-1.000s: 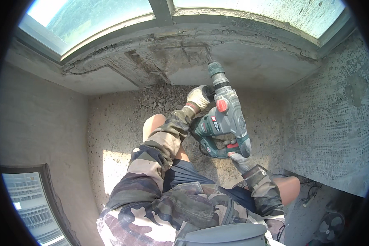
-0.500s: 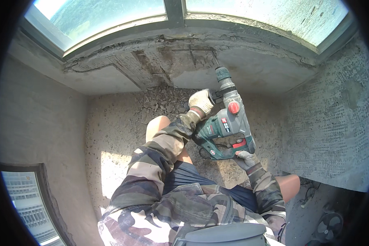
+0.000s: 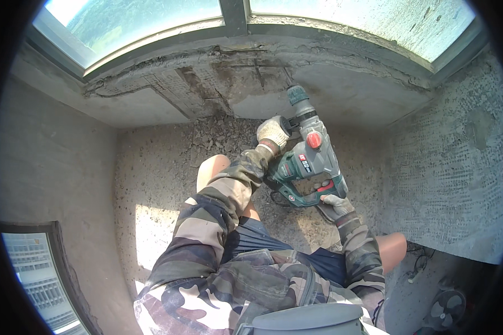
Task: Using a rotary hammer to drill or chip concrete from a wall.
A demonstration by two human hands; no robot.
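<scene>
A green and grey rotary hammer drill (image 3: 313,153) with a red dial is held in front of me, its bit pointing up at the wall below the window. My left hand (image 3: 274,132), in a pale knit glove, is closed round the black side handle near the drill's front. On the rear grip, by the red trigger, my gloved right hand (image 3: 336,205) is wrapped. The bit's tip meets the chipped wall (image 3: 246,84) beneath the window ledge, where plaster is broken away and dark strips show; exact contact is hard to make out.
Broken rubble (image 3: 221,137) lies on the floor at the wall's foot. Windows (image 3: 140,33) span the far side, with rough plastered walls left and right. A fan (image 3: 447,309) stands at the lower right near a loose cable (image 3: 419,268). My bent knees flank the drill.
The drill has shifted slightly up and to the left, with both hands moving along on it. My right hand has risen a little with the rear grip.
</scene>
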